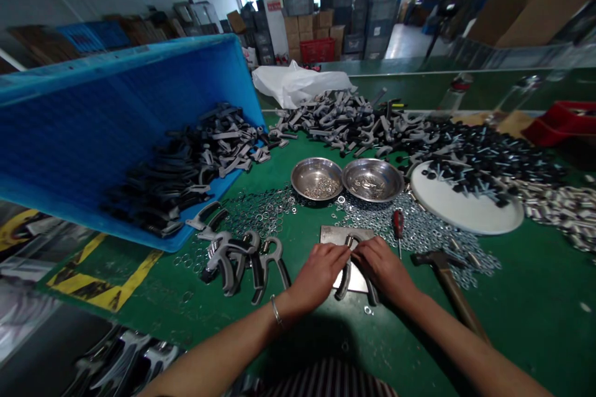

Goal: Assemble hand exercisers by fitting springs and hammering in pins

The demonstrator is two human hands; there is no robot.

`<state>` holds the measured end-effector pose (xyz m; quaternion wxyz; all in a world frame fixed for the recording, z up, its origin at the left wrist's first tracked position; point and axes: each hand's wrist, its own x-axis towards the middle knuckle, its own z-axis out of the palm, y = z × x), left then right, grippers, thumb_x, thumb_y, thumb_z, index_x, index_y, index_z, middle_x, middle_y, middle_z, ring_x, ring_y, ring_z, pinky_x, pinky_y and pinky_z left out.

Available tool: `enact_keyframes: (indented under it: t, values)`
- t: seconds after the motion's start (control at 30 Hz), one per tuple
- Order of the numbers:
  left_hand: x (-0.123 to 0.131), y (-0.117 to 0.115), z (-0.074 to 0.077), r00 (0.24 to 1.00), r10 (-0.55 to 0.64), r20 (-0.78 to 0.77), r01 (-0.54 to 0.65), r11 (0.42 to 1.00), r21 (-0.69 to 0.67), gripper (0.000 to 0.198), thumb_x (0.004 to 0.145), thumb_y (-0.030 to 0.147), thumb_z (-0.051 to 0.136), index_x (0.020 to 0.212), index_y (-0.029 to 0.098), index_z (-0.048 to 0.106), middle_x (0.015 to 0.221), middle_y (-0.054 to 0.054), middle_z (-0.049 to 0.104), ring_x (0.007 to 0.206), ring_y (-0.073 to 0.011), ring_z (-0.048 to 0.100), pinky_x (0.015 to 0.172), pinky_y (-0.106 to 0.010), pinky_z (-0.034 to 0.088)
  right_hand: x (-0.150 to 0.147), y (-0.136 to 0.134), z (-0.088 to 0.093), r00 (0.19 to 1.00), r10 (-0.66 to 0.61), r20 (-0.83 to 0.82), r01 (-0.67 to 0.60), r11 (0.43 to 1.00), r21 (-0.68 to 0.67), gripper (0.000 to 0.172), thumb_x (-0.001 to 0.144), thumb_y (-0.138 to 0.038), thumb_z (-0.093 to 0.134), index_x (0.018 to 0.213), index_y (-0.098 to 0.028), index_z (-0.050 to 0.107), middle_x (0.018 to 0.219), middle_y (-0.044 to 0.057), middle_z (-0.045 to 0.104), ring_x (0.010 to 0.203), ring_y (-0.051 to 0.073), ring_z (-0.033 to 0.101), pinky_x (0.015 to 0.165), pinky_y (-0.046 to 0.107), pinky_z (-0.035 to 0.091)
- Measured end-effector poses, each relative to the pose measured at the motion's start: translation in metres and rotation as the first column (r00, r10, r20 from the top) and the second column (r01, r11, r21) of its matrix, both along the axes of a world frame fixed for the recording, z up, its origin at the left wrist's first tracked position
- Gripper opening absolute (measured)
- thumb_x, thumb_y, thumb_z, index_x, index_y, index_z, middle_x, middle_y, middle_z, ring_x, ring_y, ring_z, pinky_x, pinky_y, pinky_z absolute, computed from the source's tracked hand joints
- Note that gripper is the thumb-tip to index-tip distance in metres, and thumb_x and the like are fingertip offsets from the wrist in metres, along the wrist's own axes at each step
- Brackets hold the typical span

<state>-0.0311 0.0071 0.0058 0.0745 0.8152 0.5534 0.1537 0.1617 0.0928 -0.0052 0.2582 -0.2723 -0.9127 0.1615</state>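
A grey-and-black hand grip strengthener [344,279] lies over a flat metal plate [331,234] in front of me, its two handles pointing towards me. My left hand [322,268] is closed on its left side near the upper end. From the other side my right hand [384,265] grips it, fingers bent over the curved top. The fingertips of both hands nearly meet, and any small part between them is hidden. Left of the plate lie several similar hand grips [270,263]. A red-handled screwdriver [398,223] and a hammer [449,285] rest to the right.
Two steel bowls [316,164] [372,164] with small metal parts stand beyond the plate. Loose washers and nuts [419,229] spread around them. A blue crate [246,74] of grip parts lies tipped at left. At right is a white plate [465,214] with black-headed screws; grey parts [344,118] pile behind.
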Motion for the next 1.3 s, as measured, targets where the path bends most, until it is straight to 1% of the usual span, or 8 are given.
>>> enact_keyframes:
  t: [0.2,0.4,0.63,0.73,0.87,1.0,1.17,1.3]
  values:
    - [0.001,-0.002,0.003,0.980,-0.076,-0.181,0.091,0.993,0.076,0.042,0.101,0.020,0.043,0.142,0.011,0.045,0.143,-0.013,0.054,0.123,-0.0259,0.049,0.105,-0.041,0.036,0.013,-0.003,0.000,0.986,0.089,0.144,-0.108,0.986,0.128,0.026,0.098,-0.016,0.046,0.117,-0.013,0.065,0.110,0.016,0.069,0.098,0.027,0.058,0.084,0.042,0.055]
    - [0.007,-0.003,0.000,0.977,-0.004,-0.215,0.020,0.997,0.075,0.041,0.103,0.021,0.037,0.142,0.013,0.045,0.141,-0.015,0.055,0.122,-0.0255,0.051,0.100,-0.041,0.039,0.029,-0.013,0.001,0.944,0.128,0.303,-0.215,0.937,0.274,0.052,0.090,-0.005,0.045,0.142,-0.010,0.049,0.135,0.020,0.061,0.113,0.031,0.060,0.094,0.047,0.056]
    - [0.011,-0.003,0.005,0.981,0.032,-0.194,-0.018,0.997,0.074,0.040,0.102,0.022,0.040,0.140,0.015,0.047,0.139,-0.012,0.057,0.120,-0.0257,0.052,0.098,-0.039,0.040,0.024,-0.012,0.001,0.941,0.111,0.321,-0.208,0.935,0.286,0.052,0.089,-0.004,0.043,0.139,-0.009,0.052,0.132,0.021,0.063,0.107,0.032,0.062,0.091,0.048,0.058]
    - [0.013,-0.002,0.007,0.971,0.008,-0.241,0.015,0.996,0.092,0.040,0.102,0.020,0.038,0.140,0.011,0.047,0.138,-0.014,0.057,0.118,-0.0261,0.053,0.098,-0.039,0.040,0.028,-0.011,0.007,0.937,0.149,0.317,-0.216,0.958,0.187,0.055,0.089,-0.004,0.043,0.142,-0.013,0.049,0.136,0.019,0.060,0.107,0.029,0.061,0.092,0.047,0.057]
    - [0.011,-0.005,0.003,0.961,0.000,-0.276,0.029,0.994,0.102,0.042,0.102,0.019,0.037,0.142,0.011,0.044,0.144,-0.015,0.053,0.123,-0.0264,0.050,0.101,-0.040,0.038,0.056,-0.007,0.012,0.980,0.073,0.183,-0.073,0.997,-0.004,0.051,0.092,-0.007,0.040,0.139,-0.022,0.052,0.135,0.013,0.060,0.115,0.026,0.058,0.097,0.044,0.053]
    - [0.008,-0.004,0.001,0.966,0.006,-0.257,0.011,0.998,0.067,0.044,0.100,0.017,0.039,0.143,0.010,0.043,0.145,-0.015,0.051,0.123,-0.0267,0.049,0.103,-0.042,0.038,0.115,-0.019,0.001,0.964,-0.217,0.151,0.219,0.976,0.002,0.038,0.096,-0.023,0.042,0.129,-0.022,0.059,0.124,0.016,0.065,0.110,0.032,0.060,0.094,0.051,0.051]
    - [0.010,0.003,0.009,0.995,0.089,-0.035,-0.090,0.996,-0.020,0.034,0.097,0.015,0.045,0.130,0.016,0.057,0.123,-0.011,0.063,0.113,-0.0244,0.054,0.098,-0.039,0.043,0.181,-0.053,-0.020,0.784,-0.522,0.336,0.531,0.844,0.072,0.050,0.090,-0.050,0.047,0.124,-0.017,0.062,0.112,0.023,0.067,0.091,0.039,0.065,0.082,0.056,0.052]
    - [-0.007,0.026,0.033,0.988,0.120,0.092,-0.109,0.987,-0.117,0.024,0.098,0.021,0.048,0.111,0.018,0.067,0.107,-0.008,0.067,0.101,-0.0194,0.060,0.092,-0.031,0.047,0.195,-0.056,-0.008,0.724,-0.557,0.406,0.687,0.634,-0.354,0.047,0.084,-0.061,0.052,0.099,-0.020,0.068,0.088,0.017,0.072,0.075,0.035,0.070,0.068,0.047,0.057]
